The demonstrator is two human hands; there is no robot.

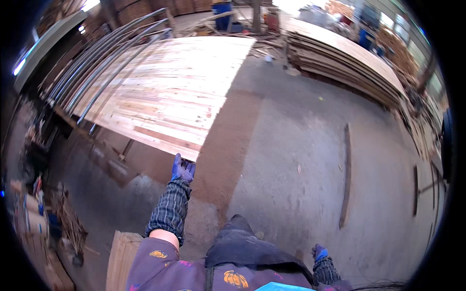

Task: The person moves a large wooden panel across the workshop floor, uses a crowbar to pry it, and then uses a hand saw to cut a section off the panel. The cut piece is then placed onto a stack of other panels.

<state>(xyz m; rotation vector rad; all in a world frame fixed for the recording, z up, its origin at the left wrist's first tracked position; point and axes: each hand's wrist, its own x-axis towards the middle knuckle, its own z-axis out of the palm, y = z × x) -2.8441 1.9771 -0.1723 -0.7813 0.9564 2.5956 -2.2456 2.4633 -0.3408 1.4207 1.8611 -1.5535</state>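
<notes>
A large, pale wooden panel [165, 97] made of many joined strips lies ahead to my left, on a metal frame with curved tubes. My left hand [183, 169], in a purple-blue glove, is at the panel's near right corner, thumb up at the edge and fingers at its underside. The fingertips are partly hidden there. My right hand [319, 252], also gloved, hangs low by my right side, away from the panel. Its fingers look curled, with no object seen in them.
Curved metal tubes [121, 60] rise along the panel's left side. A stack of wooden panels [340, 63] stands at the far right. A long, thin strip [346, 174] lies on the concrete floor to my right. Near my left elbow are wooden boards [122, 257]; a blue barrel [222, 17] stands far back.
</notes>
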